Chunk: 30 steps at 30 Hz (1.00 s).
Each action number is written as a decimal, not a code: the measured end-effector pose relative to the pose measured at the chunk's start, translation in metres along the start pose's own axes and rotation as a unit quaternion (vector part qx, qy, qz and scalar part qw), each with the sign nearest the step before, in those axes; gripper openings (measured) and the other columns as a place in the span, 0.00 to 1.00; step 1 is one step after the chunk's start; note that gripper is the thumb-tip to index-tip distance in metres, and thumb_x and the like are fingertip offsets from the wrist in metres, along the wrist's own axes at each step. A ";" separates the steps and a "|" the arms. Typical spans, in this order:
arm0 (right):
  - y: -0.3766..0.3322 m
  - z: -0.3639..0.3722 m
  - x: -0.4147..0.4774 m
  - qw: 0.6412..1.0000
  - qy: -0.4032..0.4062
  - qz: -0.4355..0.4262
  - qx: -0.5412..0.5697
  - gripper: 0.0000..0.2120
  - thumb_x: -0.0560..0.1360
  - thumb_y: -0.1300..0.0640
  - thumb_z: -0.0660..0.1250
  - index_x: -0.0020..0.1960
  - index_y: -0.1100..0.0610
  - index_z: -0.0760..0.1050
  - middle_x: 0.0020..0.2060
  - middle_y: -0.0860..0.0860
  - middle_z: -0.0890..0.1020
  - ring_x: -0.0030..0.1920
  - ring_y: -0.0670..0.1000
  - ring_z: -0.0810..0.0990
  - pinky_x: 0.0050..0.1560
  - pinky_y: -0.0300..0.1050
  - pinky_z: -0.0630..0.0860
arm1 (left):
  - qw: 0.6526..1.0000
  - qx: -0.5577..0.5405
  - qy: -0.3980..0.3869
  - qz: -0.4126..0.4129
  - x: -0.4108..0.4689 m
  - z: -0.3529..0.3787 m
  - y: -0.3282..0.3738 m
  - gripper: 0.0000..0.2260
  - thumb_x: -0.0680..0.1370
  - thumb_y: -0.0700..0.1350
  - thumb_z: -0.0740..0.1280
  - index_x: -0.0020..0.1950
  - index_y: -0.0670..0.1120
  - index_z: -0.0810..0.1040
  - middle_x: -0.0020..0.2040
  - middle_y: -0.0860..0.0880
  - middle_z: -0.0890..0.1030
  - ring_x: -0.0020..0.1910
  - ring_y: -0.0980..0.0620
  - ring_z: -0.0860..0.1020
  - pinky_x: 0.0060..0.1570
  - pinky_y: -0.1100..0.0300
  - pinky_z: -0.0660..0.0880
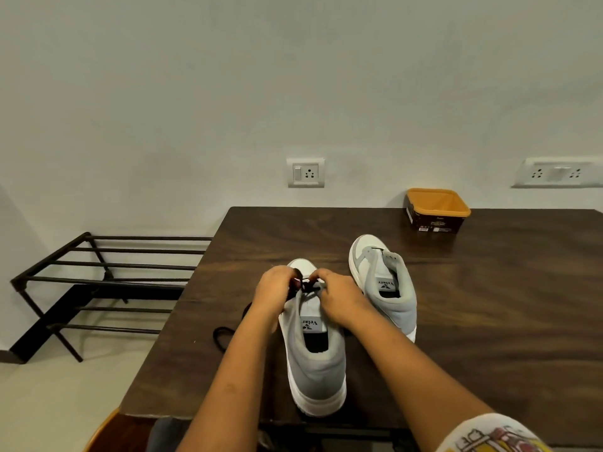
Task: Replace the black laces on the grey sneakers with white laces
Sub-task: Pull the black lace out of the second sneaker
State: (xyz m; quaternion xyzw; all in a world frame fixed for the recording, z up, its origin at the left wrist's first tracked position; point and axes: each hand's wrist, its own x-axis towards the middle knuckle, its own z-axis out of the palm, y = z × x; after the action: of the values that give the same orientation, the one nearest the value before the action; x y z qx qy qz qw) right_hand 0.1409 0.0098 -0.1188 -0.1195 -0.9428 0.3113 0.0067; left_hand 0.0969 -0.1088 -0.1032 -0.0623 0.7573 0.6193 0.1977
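Dark wood table (489,321), front edge: near grey sneaker (315,363), toe away, black lace (306,283) at its lowest eyelets pinched by curled fingers of left hand (274,290) and right hand (339,296); step judged unlacing, next a clean pull-through; far sneaker (385,282) appears unlaced.

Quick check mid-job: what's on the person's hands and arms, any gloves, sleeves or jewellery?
The left hand and the right hand are bare: no gloves, rings or watch visible. Both forearms are uncovered. The only clothing in view is on the right side: a white short sleeve with a red, yellow and dark print.
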 end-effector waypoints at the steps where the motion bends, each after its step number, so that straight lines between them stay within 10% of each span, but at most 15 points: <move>1: 0.000 -0.001 0.000 1.000 -0.002 0.000 0.001 0.18 0.78 0.63 0.57 0.64 0.48 0.73 0.58 0.58 0.79 0.57 0.59 0.78 0.55 0.47 0.74 | 0.990 0.125 0.008 0.064 0.000 0.001 -0.002 0.05 0.73 0.43 0.64 0.39 0.45 0.77 0.39 0.48 0.78 0.37 0.50 0.75 0.41 0.58 0.69; 4: -0.001 -0.004 -0.001 1.000 -0.003 0.000 0.009 0.18 0.77 0.63 0.58 0.63 0.51 0.73 0.58 0.59 0.79 0.57 0.60 0.77 0.56 0.48 0.75 | 0.897 0.394 0.032 0.199 -0.010 0.007 -0.009 0.11 0.71 0.50 0.66 0.53 0.52 0.79 0.53 0.50 0.77 0.52 0.47 0.76 0.48 0.55 0.74; 11: -0.002 -0.005 -0.002 1.000 0.000 0.006 0.008 0.15 0.77 0.62 0.57 0.63 0.55 0.71 0.58 0.60 0.78 0.56 0.60 0.77 0.53 0.48 0.73 | 0.740 0.615 0.068 0.264 -0.017 0.021 -0.016 0.17 0.76 0.48 0.64 0.63 0.48 0.68 0.63 0.50 0.69 0.61 0.47 0.69 0.53 0.53 0.71; 22: -0.004 -0.008 -0.006 1.000 -0.002 0.006 0.010 0.12 0.78 0.60 0.56 0.60 0.59 0.71 0.57 0.61 0.79 0.56 0.61 0.77 0.53 0.49 0.73 | 0.663 0.674 0.123 0.302 -0.020 0.034 -0.008 0.10 0.81 0.45 0.57 0.56 0.49 0.76 0.52 0.50 0.81 0.59 0.48 0.74 0.73 0.43 0.52; 26: -0.004 -0.005 -0.004 1.000 0.003 0.011 -0.021 0.12 0.79 0.59 0.57 0.61 0.59 0.70 0.58 0.61 0.78 0.57 0.62 0.76 0.53 0.49 0.72 | 0.713 0.621 0.155 0.288 -0.020 0.028 -0.007 0.11 0.80 0.45 0.56 0.53 0.50 0.78 0.49 0.51 0.81 0.56 0.50 0.76 0.72 0.42 0.51; 30: -0.006 0.000 -0.001 0.998 0.011 0.022 -0.056 0.12 0.79 0.60 0.56 0.63 0.59 0.68 0.58 0.61 0.77 0.57 0.62 0.76 0.52 0.49 0.71 | 0.921 0.212 0.208 0.250 -0.015 0.012 0.003 0.10 0.79 0.41 0.60 0.47 0.49 0.81 0.45 0.48 0.83 0.50 0.47 0.79 0.56 0.55 0.72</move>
State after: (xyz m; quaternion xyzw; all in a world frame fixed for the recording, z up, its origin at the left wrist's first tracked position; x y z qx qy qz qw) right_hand 0.1406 0.0046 -0.1154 -0.1436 -0.9558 0.2564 0.0031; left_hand 0.1118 -0.0985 -0.0966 0.0449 0.8861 0.4463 -0.1171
